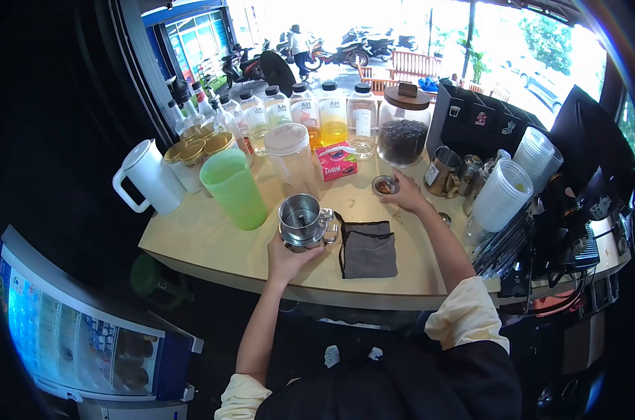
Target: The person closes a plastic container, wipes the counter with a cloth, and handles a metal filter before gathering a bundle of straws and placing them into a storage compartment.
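Observation:
My left hand [289, 257] is wrapped round the lower part of a metal drip filter [300, 215], which sits on a glass cup with a clear handle [329, 225]. The filter's top faces up, uncovered. My right hand [405, 193] has its fingers round a small glass [385, 185] with some brown content, near the counter's back. Between the two hands lies a folded grey cloth [368, 250] with dark edging. A red and pink box [337, 162] stands just behind the small glass, to its left.
On the counter [191, 241], a green pitcher [235, 187], a white jug [151, 176] and a clear canister [291, 161] stand left. Bottles [333, 115] and a lidded jar [403, 129] line the back. Metal pitchers [442, 171] and stacked plastic cups [503, 194] are right.

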`<state>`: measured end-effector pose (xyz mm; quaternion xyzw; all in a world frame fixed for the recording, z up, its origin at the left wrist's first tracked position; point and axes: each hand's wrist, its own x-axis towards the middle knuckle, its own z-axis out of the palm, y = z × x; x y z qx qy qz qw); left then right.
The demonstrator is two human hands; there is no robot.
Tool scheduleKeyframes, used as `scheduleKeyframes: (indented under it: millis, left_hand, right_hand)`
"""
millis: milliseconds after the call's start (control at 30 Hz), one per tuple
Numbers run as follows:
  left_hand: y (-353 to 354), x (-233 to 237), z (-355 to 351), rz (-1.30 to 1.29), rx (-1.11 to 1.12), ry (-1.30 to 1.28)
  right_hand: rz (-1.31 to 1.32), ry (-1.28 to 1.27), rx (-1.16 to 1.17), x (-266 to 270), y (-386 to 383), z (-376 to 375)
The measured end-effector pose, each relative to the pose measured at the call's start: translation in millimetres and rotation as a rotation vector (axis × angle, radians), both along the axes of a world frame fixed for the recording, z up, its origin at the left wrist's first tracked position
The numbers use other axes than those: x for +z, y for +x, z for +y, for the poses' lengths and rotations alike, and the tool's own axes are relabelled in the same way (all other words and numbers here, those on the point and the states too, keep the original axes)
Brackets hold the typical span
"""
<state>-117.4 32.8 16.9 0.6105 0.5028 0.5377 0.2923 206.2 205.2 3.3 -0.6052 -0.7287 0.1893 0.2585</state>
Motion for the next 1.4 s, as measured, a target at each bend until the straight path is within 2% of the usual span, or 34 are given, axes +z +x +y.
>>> scheduleKeyframes:
  millis: [167, 333, 400, 500, 567, 633, 700, 733, 867, 1033, 1100, 1167, 1233, 1400]
  left_hand:
    - [-7.6, -11.5, 1.7, 0.023, 0.025, -0.069]
    - [-7.1, -3.8, -1.5, 0.009, 0.009, -0.057]
    - [-7.9, -5.9, -2.2, 0.028, 0.001, -0.056]
    - [-9.8, -11.9, -0.4, 0.033, -0.028, -0.026]
    - [-10.7, -12.0, -2.7, 0.101, -0.016, 0.192]
    - [-17.4, -27.7, -7.0, 0.064, -0.069, 0.098]
    - [-16.8, -38.3, -22.8, 0.190, 0.199, 0.276]
    - [-15.2, -34.9, -38.5, 0.069, 0.126, 0.163]
    - [-4.4, -33.3, -91.0, 0.199, 0.196, 0.256]
    - [15.2, -50.5, -148.5, 0.236, 0.227, 0.275]
    - [24.5, -68.7, -173.5, 0.239, 0.146, 0.229]
    - [33.7, -88.7, -193.5, 0.259, 0.113, 0.206]
    - [42.3, -110.1, -211.6, 0.246, 0.067, 0.123]
    - [56.6, -169.2, -253.3, 0.168, 0.018, -0.044]
  right_hand:
    - [0.074, 0.061, -0.014, -2.1, -2.1, -4.5]
    - [0.110, 0.146, -0.044, 8.2, -7.9, -35.2]
    - [0.279, 0.117, -0.023, 17.5, -10.5, -55.7]
    - [0.254, 0.206, 0.005, 33.3, -16.2, -85.8]
    - [0.215, 0.276, 0.014, 38.3, -16.6, -105.7]
    - [0.171, 0.324, 0.026, 40.5, -15.4, -132.9]
    - [0.211, 0.384, 0.088, 44.5, -15.5, -162.0]
    - [0.184, 0.398, 0.092, 46.5, -14.5, -178.2]
    - [0.191, 0.380, 0.093, 48.7, -10.6, -241.3]
    - [0.109, 0.306, 0.081, 33.4, -6.2, -320.4]
    - [0.183, 0.221, 0.111, 19.0, -1.2, -350.8]
    - [0.135, 0.289, 0.134, -0.3, 3.1, -378.9]
    - [0.158, 0.174, 0.128, -18.4, 8.0, -407.5]
    - [0.201, 0.066, 0.052, -108.9, 16.7, -437.9]
